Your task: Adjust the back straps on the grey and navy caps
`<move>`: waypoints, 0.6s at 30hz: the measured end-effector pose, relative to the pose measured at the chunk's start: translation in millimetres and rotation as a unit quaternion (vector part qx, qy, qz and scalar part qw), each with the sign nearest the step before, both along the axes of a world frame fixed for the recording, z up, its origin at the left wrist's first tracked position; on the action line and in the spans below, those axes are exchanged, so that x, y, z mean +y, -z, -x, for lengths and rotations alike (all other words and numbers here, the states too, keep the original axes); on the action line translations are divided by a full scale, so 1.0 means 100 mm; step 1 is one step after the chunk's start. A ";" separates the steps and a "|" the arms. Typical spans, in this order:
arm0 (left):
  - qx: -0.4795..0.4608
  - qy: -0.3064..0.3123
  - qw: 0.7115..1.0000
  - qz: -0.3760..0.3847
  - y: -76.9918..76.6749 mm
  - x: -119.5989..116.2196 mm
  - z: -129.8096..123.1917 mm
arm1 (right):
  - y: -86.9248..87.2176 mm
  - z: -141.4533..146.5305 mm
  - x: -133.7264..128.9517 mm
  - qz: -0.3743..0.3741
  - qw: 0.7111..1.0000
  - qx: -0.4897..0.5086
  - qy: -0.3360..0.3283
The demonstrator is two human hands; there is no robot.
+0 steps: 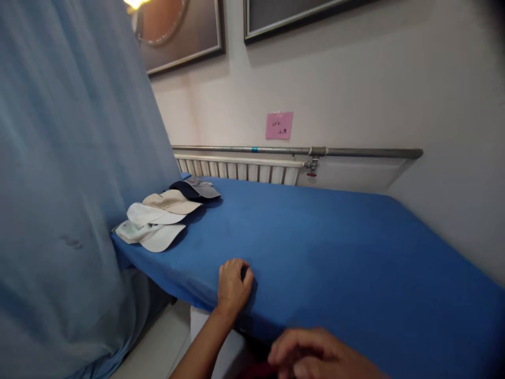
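Note:
My left hand [234,286] rests on the near edge of a blue-covered bed [315,237], its fingers curled down against the sheet. A small dark gap shows between thumb and forefinger; I see no object in it. Lower right, my right hand [315,351] hovers by the bed's front edge, somewhat blurred, with loosely bent fingers apart and nothing visible in them. Left of my hands, several baseball caps lie overlapped in a row: a whitish cap [162,238] in front, then a white cap [152,214], a beige cap [173,201], a navy cap [185,189] and a grey cap [203,187].
A light blue curtain [67,173] hangs at the left, touching the bed's end. Behind the bed run a metal pipe [366,152] and a white radiator [236,169] with a valve. A pink note [279,125] and framed pictures are on the wall.

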State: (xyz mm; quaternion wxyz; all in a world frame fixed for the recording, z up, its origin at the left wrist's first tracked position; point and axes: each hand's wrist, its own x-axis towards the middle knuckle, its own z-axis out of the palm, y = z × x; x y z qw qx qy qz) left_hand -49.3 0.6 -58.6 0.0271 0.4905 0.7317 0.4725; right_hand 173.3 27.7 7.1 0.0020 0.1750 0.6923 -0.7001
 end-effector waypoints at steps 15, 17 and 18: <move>-0.456 -0.142 0.865 -0.155 -0.27 1.27 1.47 | 0.49 0.98 1.23 -0.336 0.914 0.092 0.205; -0.488 -0.163 0.839 -0.179 -0.30 1.49 1.69 | 0.52 1.07 1.30 -0.336 0.917 0.085 0.199; -0.502 -0.172 0.826 -0.189 -0.30 1.60 1.79 | 0.54 1.12 1.34 -0.332 0.917 0.081 0.204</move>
